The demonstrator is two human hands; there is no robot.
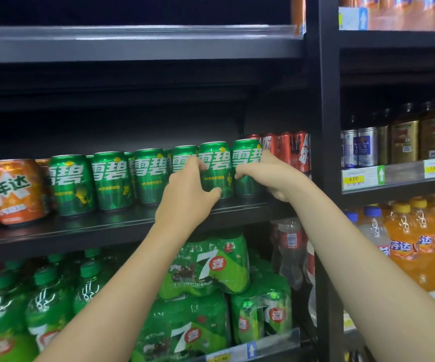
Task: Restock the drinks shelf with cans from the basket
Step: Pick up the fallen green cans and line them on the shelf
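A row of green cans with white lettering stands along the front of the black middle shelf [112,226]. My left hand [187,189] grips the second green can from the right [215,163], thumb under its lower right side and fingers round its left side. My right hand [268,176] grips the rightmost green can [246,158], fingers curled across its front. Both cans stand upright on the shelf, touching each other. The basket is not in view.
Orange cans [12,192] stand at the left end of the row and red cans [289,150] behind at the right. Green shrink-wrapped can packs [208,265] and green bottles [46,304] fill the shelf below. A black upright [327,152] divides off the right bay with bottles and price tags.
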